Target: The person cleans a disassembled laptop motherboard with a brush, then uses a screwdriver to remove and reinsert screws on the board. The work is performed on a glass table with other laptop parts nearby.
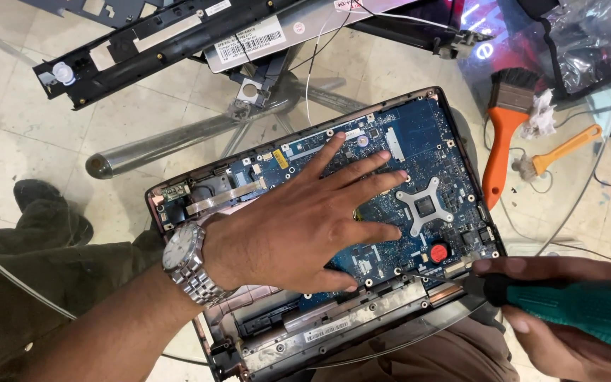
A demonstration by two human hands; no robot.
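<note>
An opened laptop base (362, 322) lies on a glass table, its blue motherboard (419, 134) exposed. My left hand (298, 226), with a steel wristwatch, presses flat on the board, fingers spread toward the silver X-shaped bracket (426, 205). My right hand (560, 318) grips a screwdriver with a teal handle (581, 308). Its thin tip (408, 274) rests at a screw hole on the board's near edge, beside a red round battery (438, 252).
An orange-handled brush (505, 127) and a smaller orange tool (563, 150) lie on the glass to the right. A detached laptop screen frame (178, 39) lies at the back. A clear plastic bag (592, 39) sits at top right. My knees show under the glass.
</note>
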